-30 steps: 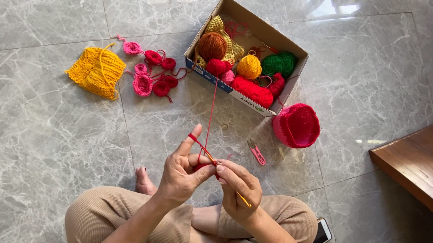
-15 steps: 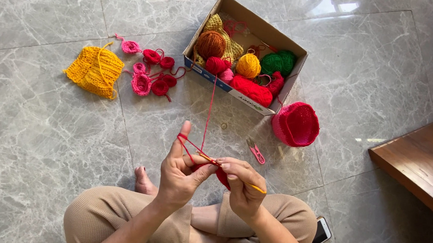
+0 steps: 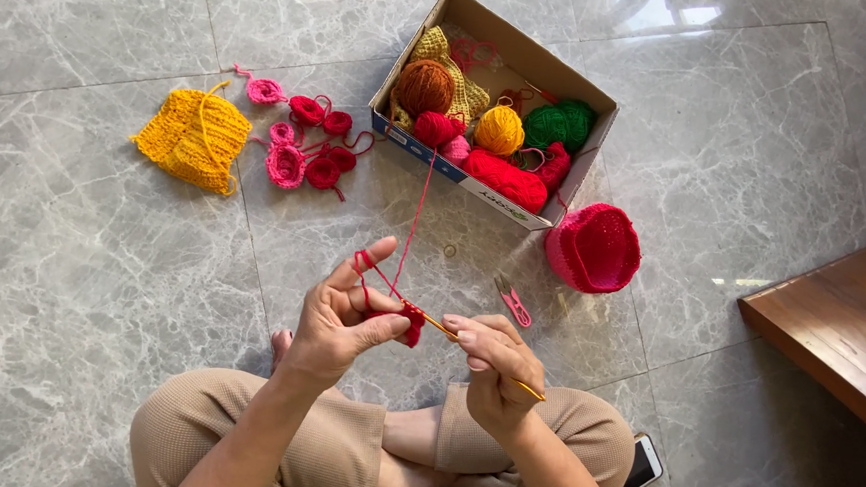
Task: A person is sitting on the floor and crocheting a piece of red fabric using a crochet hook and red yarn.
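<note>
Above the crossed legs, the left hand (image 3: 340,320) pinches a small red crochet piece (image 3: 410,319) between thumb and fingers, while the right hand (image 3: 494,363) fingers clamp the yellow crochet hook (image 3: 445,329) entering it.

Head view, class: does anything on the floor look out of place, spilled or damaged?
Mostly tidy. One oddity: a phone lies half-hidden under the person's knee, where it could be pressed on. The cardboard box of yarn balls sits upright; nothing has spilled.
</note>
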